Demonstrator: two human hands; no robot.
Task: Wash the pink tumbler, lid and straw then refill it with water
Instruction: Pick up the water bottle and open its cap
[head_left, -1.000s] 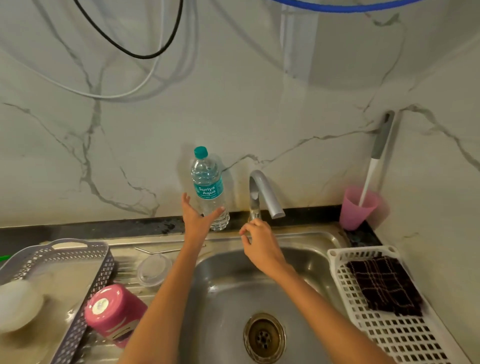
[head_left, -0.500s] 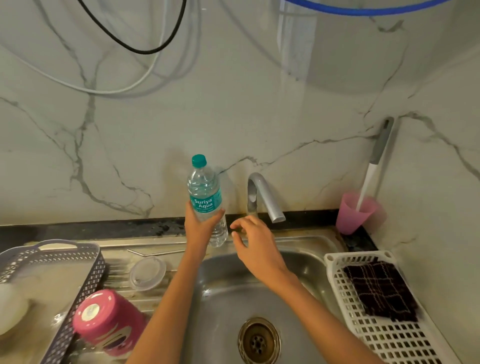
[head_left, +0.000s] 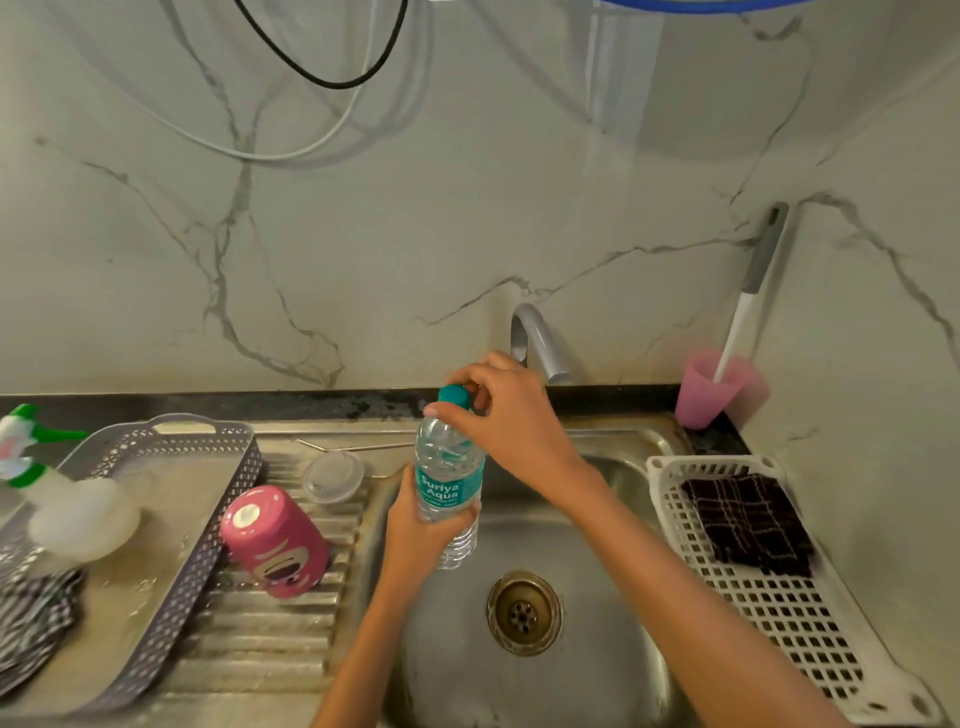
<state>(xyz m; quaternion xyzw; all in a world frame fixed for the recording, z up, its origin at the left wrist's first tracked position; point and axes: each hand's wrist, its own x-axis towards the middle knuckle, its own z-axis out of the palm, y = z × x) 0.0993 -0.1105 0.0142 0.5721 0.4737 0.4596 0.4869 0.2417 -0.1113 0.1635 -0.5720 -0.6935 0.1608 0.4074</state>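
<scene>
Pink tumbler (head_left: 275, 540) rests base-up on the drainboard (head_left: 270, 639) at nine o'clock of the sink (head_left: 597, 675), probably slick and light, best grasped round its middle, while the left hand (head_left: 421, 530) wraps the water bottle (head_left: 449, 488) and the right hand (head_left: 504, 410) pinches its cap (head_left: 453, 394).

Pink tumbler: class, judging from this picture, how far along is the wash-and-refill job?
Done, apparently: the pink tumbler sits upturned on the draining board, clear lid and metal straw beside it. In hand: the left hand holds the Suriya Aqua bottle over the sink; the right hand pinches its teal cap. Left: uncap, right the tumbler, pour, refit lid and straw.
</scene>
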